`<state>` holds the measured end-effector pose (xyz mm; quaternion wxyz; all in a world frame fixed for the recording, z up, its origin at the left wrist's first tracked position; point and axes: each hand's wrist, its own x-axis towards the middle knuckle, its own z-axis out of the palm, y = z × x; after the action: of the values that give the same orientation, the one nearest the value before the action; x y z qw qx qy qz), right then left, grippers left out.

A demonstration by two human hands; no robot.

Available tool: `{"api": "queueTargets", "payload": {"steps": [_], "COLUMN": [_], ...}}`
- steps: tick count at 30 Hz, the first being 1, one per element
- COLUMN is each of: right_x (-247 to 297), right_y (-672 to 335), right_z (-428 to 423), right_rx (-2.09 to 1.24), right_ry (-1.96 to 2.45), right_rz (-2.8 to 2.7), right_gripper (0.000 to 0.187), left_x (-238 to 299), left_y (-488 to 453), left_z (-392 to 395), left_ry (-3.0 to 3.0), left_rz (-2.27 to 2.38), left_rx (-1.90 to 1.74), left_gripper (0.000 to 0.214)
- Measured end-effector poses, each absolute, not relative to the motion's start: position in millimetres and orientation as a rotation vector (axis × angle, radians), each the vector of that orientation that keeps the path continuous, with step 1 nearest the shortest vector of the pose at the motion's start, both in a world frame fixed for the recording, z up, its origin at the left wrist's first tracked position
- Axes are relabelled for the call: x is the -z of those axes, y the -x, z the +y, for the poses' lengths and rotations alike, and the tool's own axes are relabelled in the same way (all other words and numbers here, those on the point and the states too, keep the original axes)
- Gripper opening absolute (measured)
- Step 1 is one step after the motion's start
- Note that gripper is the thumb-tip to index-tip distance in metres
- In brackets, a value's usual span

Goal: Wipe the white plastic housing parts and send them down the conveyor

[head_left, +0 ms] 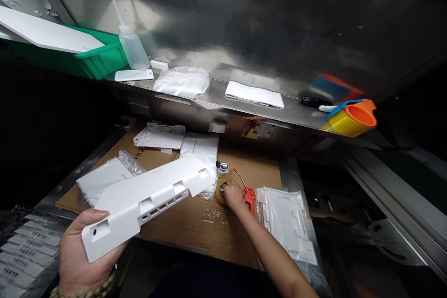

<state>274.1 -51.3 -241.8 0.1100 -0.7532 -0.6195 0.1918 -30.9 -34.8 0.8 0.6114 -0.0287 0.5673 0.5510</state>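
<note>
My left hand grips one end of a white plastic housing, thumb on its upper face. The housing is tilted, its edge with several port cutouts turned towards me. On the cardboard my right hand has its fingers closed on a roll of yellowish tape, partly in its hole. A red air blow gun with a thin metal nozzle lies just right of that hand. Behind the roll stands a small white and metal device with a black knob; its kind is unclear.
Bagged white housings lie on the right, with another on the left. A plate-like housing and plastic bags lie behind. The metal shelf holds a green bin, squeeze bottle, folded white cloth and yellow-orange tape dispenser.
</note>
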Motion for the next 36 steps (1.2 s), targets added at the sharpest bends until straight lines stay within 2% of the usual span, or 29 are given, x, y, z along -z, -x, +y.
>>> {"api": "queueTargets", "payload": {"steps": [6,10,19,30,36], "right_x": [232,211,210,215,215], "right_y": [-284,-303,-308,-302,-302], "right_z": [-52,-30,13,6,8], "right_rx": [-0.497,-0.414,-0.512,-0.551,-0.523], "right_ry": [2.23,2.277,2.3,2.252,2.283], "right_rz": [-1.794,-1.667,-1.589,-1.666,-1.673], "right_gripper": [0.026,0.031,0.038,0.038,0.037], "left_x": [17,20,22,21,26], "left_y": [54,59,62,58,58], "left_z": [-39,-41,-44,-45,-45], "left_ry": [-0.06,-0.134,-0.089,-0.074,-0.029], "left_rz": [1.309,1.259,1.276,1.244,1.309], "left_rx": [-1.285,-1.353,-1.39,-1.426,-1.387], "left_gripper": [0.057,0.061,0.052,0.059,0.038]}}
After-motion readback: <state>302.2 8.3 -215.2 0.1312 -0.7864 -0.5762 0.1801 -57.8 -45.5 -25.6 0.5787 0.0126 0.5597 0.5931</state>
